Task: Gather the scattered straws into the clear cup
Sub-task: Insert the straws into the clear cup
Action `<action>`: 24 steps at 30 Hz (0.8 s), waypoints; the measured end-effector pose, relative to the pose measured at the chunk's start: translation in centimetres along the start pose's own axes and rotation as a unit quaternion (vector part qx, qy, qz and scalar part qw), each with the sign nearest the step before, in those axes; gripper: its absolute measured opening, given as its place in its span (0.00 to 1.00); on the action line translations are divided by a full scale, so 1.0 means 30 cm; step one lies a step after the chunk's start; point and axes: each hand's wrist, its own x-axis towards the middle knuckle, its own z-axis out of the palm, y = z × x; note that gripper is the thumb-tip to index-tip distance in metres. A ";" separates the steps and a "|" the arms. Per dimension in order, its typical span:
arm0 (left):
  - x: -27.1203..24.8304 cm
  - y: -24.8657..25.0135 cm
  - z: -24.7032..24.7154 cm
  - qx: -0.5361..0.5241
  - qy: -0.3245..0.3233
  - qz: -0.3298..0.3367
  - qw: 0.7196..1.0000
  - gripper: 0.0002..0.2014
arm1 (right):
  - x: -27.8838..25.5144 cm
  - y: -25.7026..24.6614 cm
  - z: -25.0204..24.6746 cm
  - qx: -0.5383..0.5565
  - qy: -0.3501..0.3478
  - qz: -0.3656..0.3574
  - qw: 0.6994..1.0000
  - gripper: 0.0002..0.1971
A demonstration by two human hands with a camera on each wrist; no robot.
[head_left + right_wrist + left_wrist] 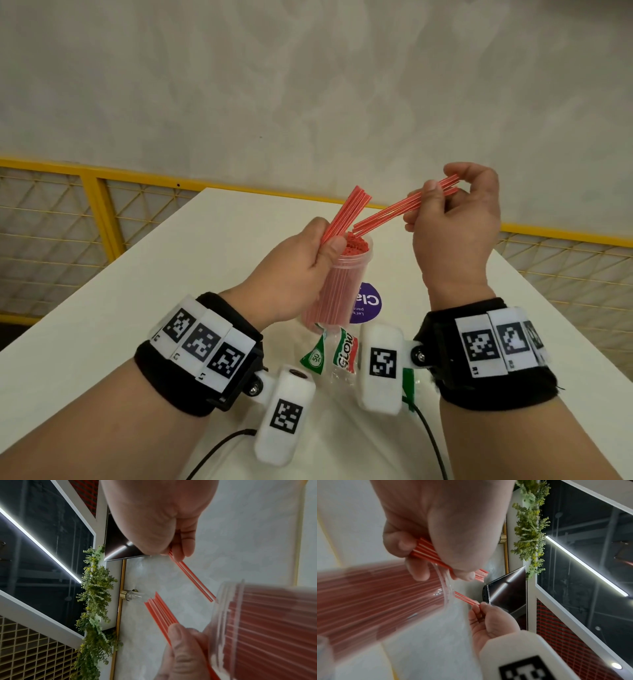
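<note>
Straws [407, 205] pinched in the right hand [454, 222] slant down toward the mouth of the clear cup [337, 284], apparently to slide in. Left hand [294, 274] grips the cup tilted above the tabletop [191, 253], thumb clamping spare straws [346, 214] against its rim, likely to steady it.

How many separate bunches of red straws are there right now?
3. One bunch fills the clear cup; a second is pinched against the cup by the left hand; the right hand holds a third, its tips at the cup's mouth. Loose straws may be hidden.
</note>
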 end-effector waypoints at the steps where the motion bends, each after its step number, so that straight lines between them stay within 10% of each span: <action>1: 0.001 -0.005 0.001 0.016 -0.001 0.009 1.000 0.23 | -0.001 0.005 0.002 0.002 0.000 -0.002 1.000 0.09; 24: 0.013 -0.018 0.000 -0.020 0.033 -0.002 0.999 0.18 | -0.029 0.019 0.030 0.001 -0.060 -0.042 0.997 0.10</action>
